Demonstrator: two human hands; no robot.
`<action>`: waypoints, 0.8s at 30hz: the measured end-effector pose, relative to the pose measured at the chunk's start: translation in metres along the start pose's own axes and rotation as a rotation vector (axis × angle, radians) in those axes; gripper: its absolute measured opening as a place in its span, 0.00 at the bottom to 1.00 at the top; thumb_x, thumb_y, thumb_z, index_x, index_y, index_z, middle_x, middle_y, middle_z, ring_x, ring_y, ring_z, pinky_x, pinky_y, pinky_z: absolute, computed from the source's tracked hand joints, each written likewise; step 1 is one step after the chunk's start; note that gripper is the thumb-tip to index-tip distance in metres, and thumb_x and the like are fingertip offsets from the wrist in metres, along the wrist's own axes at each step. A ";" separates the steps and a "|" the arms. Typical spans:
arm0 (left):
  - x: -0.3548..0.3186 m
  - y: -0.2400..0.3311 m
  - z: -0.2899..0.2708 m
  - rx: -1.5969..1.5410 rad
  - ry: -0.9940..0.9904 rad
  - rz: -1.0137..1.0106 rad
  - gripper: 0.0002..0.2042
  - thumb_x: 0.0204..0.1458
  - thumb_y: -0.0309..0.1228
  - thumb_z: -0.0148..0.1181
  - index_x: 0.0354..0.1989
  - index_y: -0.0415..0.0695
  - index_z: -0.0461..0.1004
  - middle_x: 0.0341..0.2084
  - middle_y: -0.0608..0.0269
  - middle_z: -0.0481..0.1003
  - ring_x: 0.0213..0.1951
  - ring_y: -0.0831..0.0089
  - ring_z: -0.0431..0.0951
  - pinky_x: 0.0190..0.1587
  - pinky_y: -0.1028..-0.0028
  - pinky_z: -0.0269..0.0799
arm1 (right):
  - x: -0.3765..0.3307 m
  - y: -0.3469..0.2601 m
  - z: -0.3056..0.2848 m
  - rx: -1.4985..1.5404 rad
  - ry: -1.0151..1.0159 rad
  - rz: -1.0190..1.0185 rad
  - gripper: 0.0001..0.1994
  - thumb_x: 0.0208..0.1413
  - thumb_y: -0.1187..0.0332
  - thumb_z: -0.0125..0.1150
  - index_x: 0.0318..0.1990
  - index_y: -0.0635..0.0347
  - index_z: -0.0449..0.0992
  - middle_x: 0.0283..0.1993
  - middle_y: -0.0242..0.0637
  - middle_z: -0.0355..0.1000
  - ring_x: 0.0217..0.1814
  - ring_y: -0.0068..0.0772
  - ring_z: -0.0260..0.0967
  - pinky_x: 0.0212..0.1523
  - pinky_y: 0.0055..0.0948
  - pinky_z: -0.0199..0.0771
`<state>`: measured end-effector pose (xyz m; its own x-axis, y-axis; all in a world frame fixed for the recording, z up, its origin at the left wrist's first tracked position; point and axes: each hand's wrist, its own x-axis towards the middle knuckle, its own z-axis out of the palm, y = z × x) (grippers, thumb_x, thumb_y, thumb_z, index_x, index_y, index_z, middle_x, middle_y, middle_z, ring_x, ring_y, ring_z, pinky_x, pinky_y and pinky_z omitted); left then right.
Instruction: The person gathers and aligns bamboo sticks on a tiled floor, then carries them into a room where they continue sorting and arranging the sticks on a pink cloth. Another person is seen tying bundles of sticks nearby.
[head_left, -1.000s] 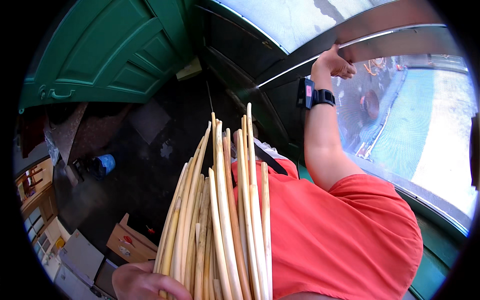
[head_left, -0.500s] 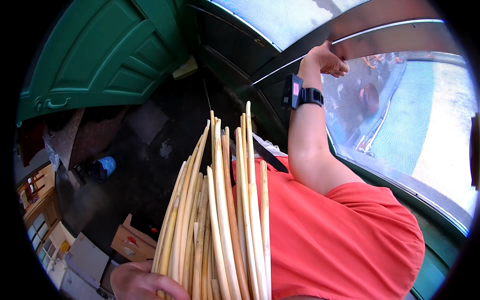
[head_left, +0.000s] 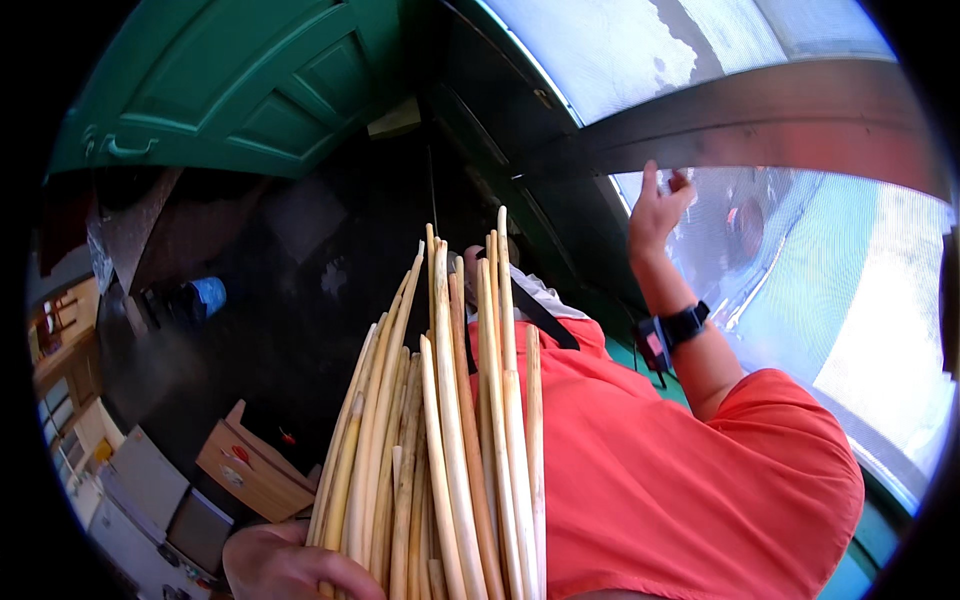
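Note:
A bundle of long pale wooden sticks [head_left: 455, 430] stands roughly upright against my red-shirted front. My left hand [head_left: 290, 565] is wrapped round it low down on its left side; the lower ends are out of sight. My right arm is raised toward a screen door [head_left: 790, 125] with a dark crossbar and mesh panels. Just below that bar, my right hand [head_left: 660, 210] has its fingers apart and nothing in them. Whether its fingertips touch the bar or the mesh, I cannot tell. A black band with a small device [head_left: 670, 335] circles my right wrist.
A green panelled door [head_left: 250, 90] with a handle stands at the far left. On the dark floor are a blue container [head_left: 208, 296] and a brown wooden box-like piece [head_left: 255, 465]. Grey cabinet-like pieces [head_left: 150, 480] stand at the lower left.
My right hand has come down from the crossbar, with the elbow bending more. The screen door's crossbar sits lower in view. My left hand keeps its hold on the sticks.

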<state>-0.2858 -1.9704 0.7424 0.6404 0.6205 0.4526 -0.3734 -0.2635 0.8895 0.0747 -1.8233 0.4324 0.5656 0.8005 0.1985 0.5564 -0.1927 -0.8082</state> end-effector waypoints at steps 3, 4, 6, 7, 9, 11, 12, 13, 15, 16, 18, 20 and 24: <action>-0.003 -0.001 -0.010 -0.007 0.046 0.008 0.18 0.56 0.33 0.46 0.51 0.75 0.66 0.45 0.72 0.75 0.42 0.74 0.70 0.45 0.69 0.57 | -0.037 0.004 0.013 0.062 -0.374 0.087 0.18 0.51 0.63 0.61 0.43 0.67 0.65 0.41 0.45 0.66 0.44 0.39 0.66 0.46 0.31 0.66; -0.008 -0.001 -0.015 -0.009 0.072 0.003 0.18 0.55 0.32 0.47 0.51 0.74 0.66 0.45 0.73 0.75 0.42 0.74 0.70 0.45 0.69 0.57 | -0.048 0.009 0.032 0.009 -0.539 0.064 0.16 0.51 0.64 0.61 0.41 0.65 0.67 0.37 0.43 0.69 0.41 0.39 0.69 0.44 0.31 0.68; -0.018 -0.001 -0.027 -0.008 0.135 -0.008 0.19 0.54 0.31 0.49 0.52 0.73 0.67 0.44 0.73 0.75 0.42 0.74 0.70 0.45 0.69 0.57 | -0.063 0.020 0.077 -0.109 -0.829 0.028 0.13 0.50 0.63 0.61 0.37 0.63 0.71 0.32 0.42 0.73 0.36 0.39 0.72 0.39 0.32 0.70; -0.023 0.000 -0.032 -0.009 0.169 -0.009 0.20 0.54 0.30 0.51 0.52 0.73 0.67 0.44 0.73 0.75 0.42 0.74 0.71 0.45 0.69 0.57 | -0.068 0.027 0.100 -0.180 -0.948 0.015 0.12 0.49 0.63 0.61 0.35 0.62 0.73 0.30 0.43 0.74 0.34 0.40 0.72 0.37 0.33 0.71; -0.033 0.001 -0.041 -0.014 0.274 -0.012 0.20 0.53 0.29 0.52 0.52 0.72 0.66 0.44 0.73 0.75 0.42 0.74 0.71 0.45 0.69 0.58 | -0.069 0.056 0.155 -0.276 -1.201 0.011 0.12 0.48 0.61 0.62 0.33 0.62 0.74 0.30 0.43 0.74 0.34 0.40 0.73 0.38 0.34 0.71; -0.048 0.003 -0.048 -0.013 0.420 -0.028 0.21 0.54 0.28 0.52 0.53 0.71 0.66 0.44 0.73 0.75 0.42 0.73 0.71 0.45 0.69 0.58 | -0.071 0.060 0.200 -0.404 -1.389 -0.126 0.13 0.47 0.60 0.62 0.33 0.61 0.74 0.31 0.43 0.74 0.35 0.42 0.73 0.38 0.36 0.72; -0.056 0.003 -0.056 -0.023 0.453 -0.020 0.21 0.54 0.28 0.51 0.54 0.71 0.66 0.45 0.72 0.75 0.42 0.73 0.71 0.45 0.69 0.58 | -0.074 0.056 0.219 -0.477 -1.443 -0.268 0.13 0.46 0.60 0.62 0.33 0.60 0.74 0.31 0.43 0.74 0.35 0.43 0.73 0.39 0.36 0.72; -0.065 0.004 -0.065 -0.038 0.486 -0.013 0.21 0.55 0.28 0.50 0.54 0.71 0.65 0.45 0.72 0.75 0.42 0.73 0.71 0.46 0.69 0.58 | -0.078 0.052 0.234 -0.548 -1.494 -0.410 0.13 0.46 0.60 0.62 0.34 0.60 0.75 0.32 0.43 0.74 0.36 0.44 0.73 0.40 0.37 0.72; -0.088 0.005 -0.076 -0.054 0.567 0.014 0.21 0.56 0.28 0.49 0.55 0.70 0.65 0.46 0.71 0.74 0.42 0.72 0.71 0.46 0.69 0.58 | -0.086 0.042 0.271 -0.710 -1.594 -0.506 0.13 0.45 0.60 0.61 0.36 0.58 0.76 0.33 0.43 0.75 0.39 0.47 0.72 0.42 0.37 0.72; -0.102 0.002 -0.078 -0.072 0.618 0.031 0.21 0.57 0.28 0.49 0.56 0.70 0.64 0.46 0.70 0.74 0.42 0.72 0.71 0.45 0.69 0.58 | -0.092 0.044 0.290 -0.757 -1.642 -0.602 0.14 0.45 0.60 0.61 0.36 0.58 0.76 0.33 0.44 0.75 0.40 0.46 0.72 0.42 0.37 0.72; -0.127 -0.007 -0.086 -0.107 0.701 0.064 0.20 0.58 0.29 0.48 0.57 0.70 0.64 0.47 0.69 0.74 0.42 0.71 0.72 0.44 0.69 0.58 | -0.102 0.062 0.329 -0.860 -1.649 -0.521 0.14 0.47 0.58 0.60 0.36 0.58 0.76 0.34 0.44 0.75 0.40 0.46 0.72 0.42 0.36 0.73; -0.152 -0.018 -0.092 -0.131 0.752 0.085 0.19 0.59 0.32 0.46 0.57 0.70 0.63 0.48 0.68 0.73 0.43 0.70 0.72 0.42 0.69 0.58 | -0.124 0.078 0.362 -0.948 -1.527 -0.166 0.15 0.50 0.57 0.58 0.37 0.58 0.76 0.35 0.44 0.75 0.41 0.45 0.73 0.42 0.36 0.73; -0.210 -0.053 -0.104 -0.125 0.807 0.125 0.16 0.60 0.39 0.43 0.57 0.71 0.64 0.48 0.68 0.73 0.44 0.69 0.72 0.38 0.70 0.58 | -0.168 0.079 0.411 -1.129 -1.686 -0.336 0.18 0.56 0.55 0.52 0.39 0.63 0.76 0.36 0.47 0.75 0.42 0.45 0.72 0.43 0.36 0.74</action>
<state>-0.4701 -2.0098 0.5939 -0.0720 0.9442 0.3213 -0.5121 -0.3114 0.8005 -0.2265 -1.7403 0.1073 -0.2487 0.3666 -0.8965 0.9196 0.3801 -0.0997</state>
